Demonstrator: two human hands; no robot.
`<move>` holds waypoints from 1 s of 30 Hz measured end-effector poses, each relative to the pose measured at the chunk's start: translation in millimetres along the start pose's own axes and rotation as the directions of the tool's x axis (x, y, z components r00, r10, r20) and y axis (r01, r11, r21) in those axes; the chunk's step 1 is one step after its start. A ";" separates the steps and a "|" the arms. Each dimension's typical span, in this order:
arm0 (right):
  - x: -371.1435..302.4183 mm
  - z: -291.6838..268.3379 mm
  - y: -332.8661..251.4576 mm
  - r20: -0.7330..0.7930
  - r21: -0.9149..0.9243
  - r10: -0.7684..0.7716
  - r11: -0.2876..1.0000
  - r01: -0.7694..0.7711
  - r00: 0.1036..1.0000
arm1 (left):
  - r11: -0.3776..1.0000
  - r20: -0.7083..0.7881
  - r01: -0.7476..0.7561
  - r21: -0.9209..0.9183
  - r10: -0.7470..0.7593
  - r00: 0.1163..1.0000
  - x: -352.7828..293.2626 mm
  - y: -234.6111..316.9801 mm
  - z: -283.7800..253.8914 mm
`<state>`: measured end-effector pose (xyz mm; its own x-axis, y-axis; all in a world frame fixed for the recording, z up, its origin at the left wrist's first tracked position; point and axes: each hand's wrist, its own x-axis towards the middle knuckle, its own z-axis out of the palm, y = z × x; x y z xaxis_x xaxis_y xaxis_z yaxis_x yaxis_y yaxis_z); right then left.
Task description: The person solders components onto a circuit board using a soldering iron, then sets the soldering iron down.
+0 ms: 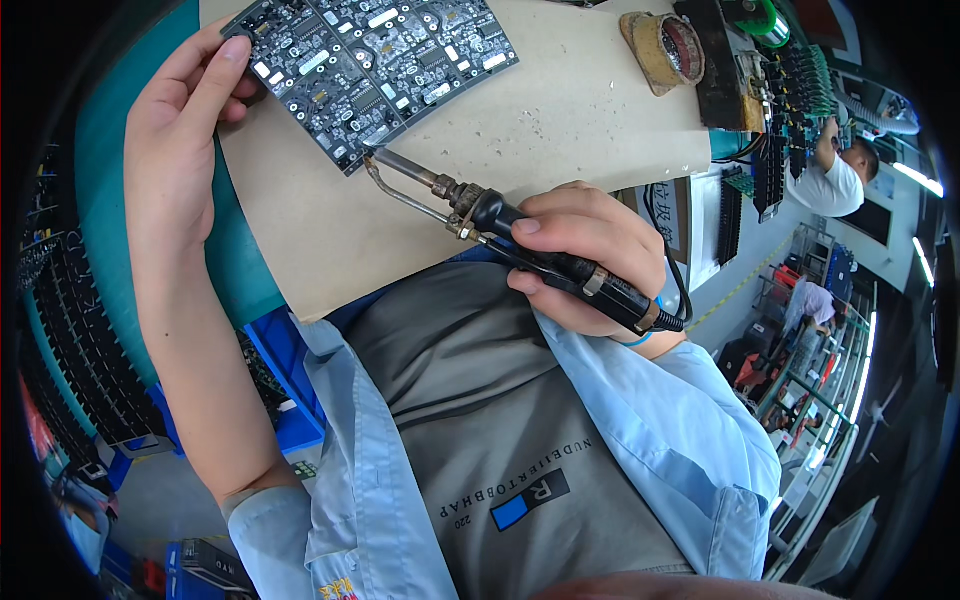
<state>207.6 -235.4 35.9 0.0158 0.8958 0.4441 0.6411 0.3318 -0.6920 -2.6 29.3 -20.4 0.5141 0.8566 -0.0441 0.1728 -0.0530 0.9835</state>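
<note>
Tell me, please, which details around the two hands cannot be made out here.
All in the head view:
Circuit board: upper part cut off by the picture's upper edge; underside faces away.
Left hand: at least one fingertip hidden behind the thumb and board.
Right hand: some fingers hidden behind the soldering iron and the hand itself.
Iron's tip: too small to tell whether it touches the board.

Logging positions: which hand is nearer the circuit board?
Left: the left hand holds the circuit board by its left corner; the right hand is apart, to its lower right, holding the soldering iron.
</note>
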 end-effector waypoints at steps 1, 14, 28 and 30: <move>0.0 0.0 0.0 0.000 -0.002 -0.003 1.000 0.003 1.000 | 1.000 0.000 0.000 -0.001 0.000 1.000 -0.1 -0.2 0.0; -3.8 -0.3 -1.2 -0.022 -0.013 0.039 0.999 -0.039 0.999 | 1.000 -0.005 -0.003 -0.008 0.003 1.000 -0.1 -3.7 -1.4; -4.5 -1.0 0.1 -0.037 -0.011 0.032 0.999 -0.033 0.999 | 1.000 -0.025 0.005 0.002 -0.005 1.000 -0.8 -5.9 -3.1; -4.8 -1.3 1.0 -0.038 -0.016 0.031 0.999 -0.032 0.999 | 1.000 -0.013 0.008 -0.013 -0.008 1.000 -0.6 -5.8 -3.9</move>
<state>209.2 -239.7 33.8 0.0649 0.8940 0.4434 0.6524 0.2982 -0.6967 -7.2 31.2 -25.4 0.5014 0.8638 -0.0497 0.1660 -0.0397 0.9853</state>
